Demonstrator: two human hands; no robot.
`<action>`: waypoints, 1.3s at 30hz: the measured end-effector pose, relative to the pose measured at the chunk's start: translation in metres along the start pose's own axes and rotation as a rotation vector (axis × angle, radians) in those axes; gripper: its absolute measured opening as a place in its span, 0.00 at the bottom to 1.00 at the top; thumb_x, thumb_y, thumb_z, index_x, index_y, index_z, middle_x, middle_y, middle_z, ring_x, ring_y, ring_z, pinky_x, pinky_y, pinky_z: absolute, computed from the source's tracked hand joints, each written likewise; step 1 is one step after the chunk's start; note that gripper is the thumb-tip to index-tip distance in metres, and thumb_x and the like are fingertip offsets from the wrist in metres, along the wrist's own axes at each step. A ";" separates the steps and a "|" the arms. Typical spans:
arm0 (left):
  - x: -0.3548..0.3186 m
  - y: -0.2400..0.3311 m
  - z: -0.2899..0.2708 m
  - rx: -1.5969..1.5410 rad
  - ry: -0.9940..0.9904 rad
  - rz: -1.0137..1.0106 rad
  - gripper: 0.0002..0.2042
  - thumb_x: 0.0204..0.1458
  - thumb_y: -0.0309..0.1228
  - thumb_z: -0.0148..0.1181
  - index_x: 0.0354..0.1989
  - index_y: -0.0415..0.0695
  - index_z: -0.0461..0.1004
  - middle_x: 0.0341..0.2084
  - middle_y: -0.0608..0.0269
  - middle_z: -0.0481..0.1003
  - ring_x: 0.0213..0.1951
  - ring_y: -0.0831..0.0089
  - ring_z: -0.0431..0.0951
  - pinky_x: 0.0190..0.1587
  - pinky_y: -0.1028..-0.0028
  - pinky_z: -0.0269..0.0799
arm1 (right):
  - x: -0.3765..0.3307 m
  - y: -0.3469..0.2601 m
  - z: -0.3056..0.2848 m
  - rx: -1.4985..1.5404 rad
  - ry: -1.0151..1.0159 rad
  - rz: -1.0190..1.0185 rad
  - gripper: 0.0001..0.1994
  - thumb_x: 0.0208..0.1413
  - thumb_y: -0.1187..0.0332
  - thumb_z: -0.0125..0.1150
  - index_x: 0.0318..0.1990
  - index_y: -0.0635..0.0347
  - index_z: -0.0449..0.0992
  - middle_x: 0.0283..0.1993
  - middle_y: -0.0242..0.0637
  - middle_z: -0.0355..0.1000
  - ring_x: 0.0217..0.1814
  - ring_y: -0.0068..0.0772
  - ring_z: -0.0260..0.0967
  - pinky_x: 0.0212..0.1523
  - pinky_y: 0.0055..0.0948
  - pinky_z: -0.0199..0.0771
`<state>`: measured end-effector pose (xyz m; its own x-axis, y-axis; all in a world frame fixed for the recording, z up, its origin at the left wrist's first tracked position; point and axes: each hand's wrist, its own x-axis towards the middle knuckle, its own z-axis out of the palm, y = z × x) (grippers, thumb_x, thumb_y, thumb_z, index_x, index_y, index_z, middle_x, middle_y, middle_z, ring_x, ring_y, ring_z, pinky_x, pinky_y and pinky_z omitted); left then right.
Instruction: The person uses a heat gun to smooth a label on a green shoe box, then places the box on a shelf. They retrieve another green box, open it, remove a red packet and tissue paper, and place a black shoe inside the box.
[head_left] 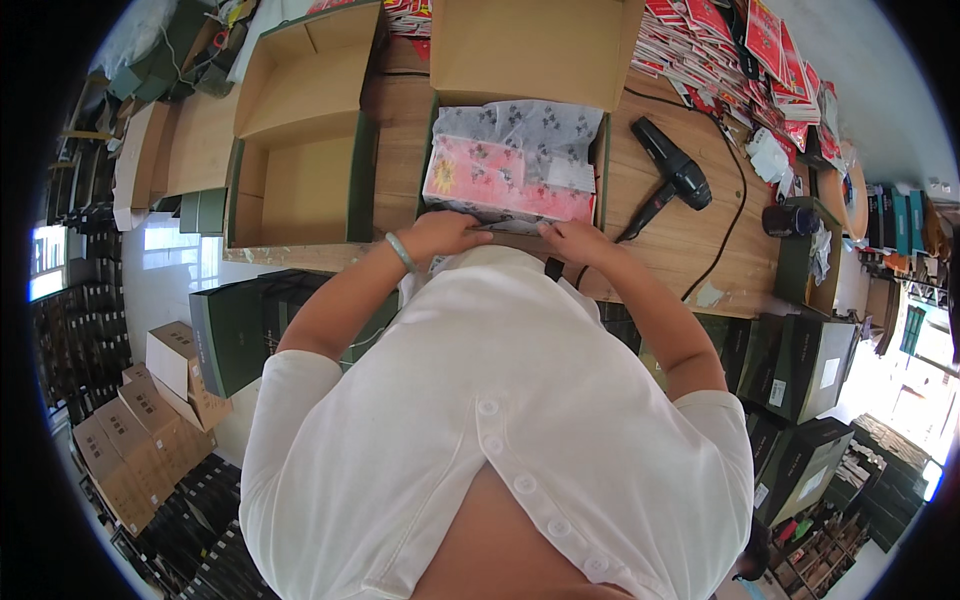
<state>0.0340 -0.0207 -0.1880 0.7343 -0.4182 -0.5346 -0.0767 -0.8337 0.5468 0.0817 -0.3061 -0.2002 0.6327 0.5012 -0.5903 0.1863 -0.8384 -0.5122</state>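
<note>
An open dark green box with a tan inside (517,40) stands on the table before me, its lid raised at the back. White tissue paper (560,122) with dark printed motifs lies in it, over and around red and pink packets (475,172) that show through. At the box's near side my left hand (445,234), with a pale bangle on its wrist, pinches the near edge of the tissue paper. My right hand (574,243) does the same near the right corner. Some fingertips are hidden behind the box's front edge.
A second open green box (305,190) stands to the left. On the right lie a black hair dryer (670,175) and its cord. Piles of red packets (690,45) cover the far right. Cartons (140,440) and green boxes (800,365) are stacked beside the table.
</note>
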 end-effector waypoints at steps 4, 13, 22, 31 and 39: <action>-0.001 0.002 -0.009 -0.018 0.073 0.013 0.26 0.57 0.55 0.51 0.47 0.43 0.76 0.41 0.51 0.79 0.45 0.52 0.78 0.47 0.60 0.73 | -0.012 -0.001 -0.005 -0.037 -0.009 -0.083 0.28 0.60 0.41 0.51 0.45 0.59 0.79 0.42 0.51 0.77 0.46 0.52 0.75 0.49 0.43 0.72; -0.005 -0.019 -0.017 -0.127 0.962 -0.051 0.17 0.54 0.41 0.61 0.46 0.43 0.73 0.33 0.50 0.77 0.38 0.50 0.77 0.42 0.56 0.72 | -0.003 0.016 -0.035 0.196 0.583 0.051 0.23 0.52 0.59 0.65 0.55 0.57 0.71 0.49 0.54 0.73 0.49 0.55 0.73 0.52 0.43 0.72; 0.005 -0.026 -0.025 -0.484 0.523 -0.135 0.12 0.53 0.37 0.64 0.35 0.41 0.76 0.24 0.64 0.73 0.27 0.71 0.70 0.35 0.71 0.68 | -0.023 -0.031 0.004 -0.090 0.495 -0.107 0.39 0.45 0.54 0.73 0.64 0.55 0.63 0.67 0.51 0.54 0.69 0.56 0.51 0.66 0.50 0.53; -0.077 0.035 -0.157 -1.346 1.246 0.486 0.07 0.57 0.31 0.62 0.40 0.43 0.75 0.35 0.70 0.75 0.40 0.79 0.74 0.47 0.75 0.70 | -0.019 -0.059 -0.053 0.022 1.040 -0.393 0.51 0.41 0.54 0.76 0.68 0.66 0.51 0.67 0.56 0.54 0.69 0.57 0.50 0.67 0.50 0.50; -0.203 -0.047 -0.198 -0.702 2.352 0.250 0.10 0.59 0.33 0.54 0.41 0.39 0.66 0.38 0.56 0.72 0.40 0.65 0.73 0.45 0.66 0.72 | 0.014 0.026 -0.020 -0.052 0.721 -0.164 0.46 0.43 0.54 0.73 0.68 0.56 0.55 0.68 0.53 0.53 0.69 0.58 0.51 0.67 0.50 0.51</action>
<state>0.0219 0.1751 0.0223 0.0011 0.8496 0.5274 -0.4618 -0.4674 0.7539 0.1098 -0.3248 -0.2091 0.9271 0.3706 0.0563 0.3445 -0.7832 -0.5176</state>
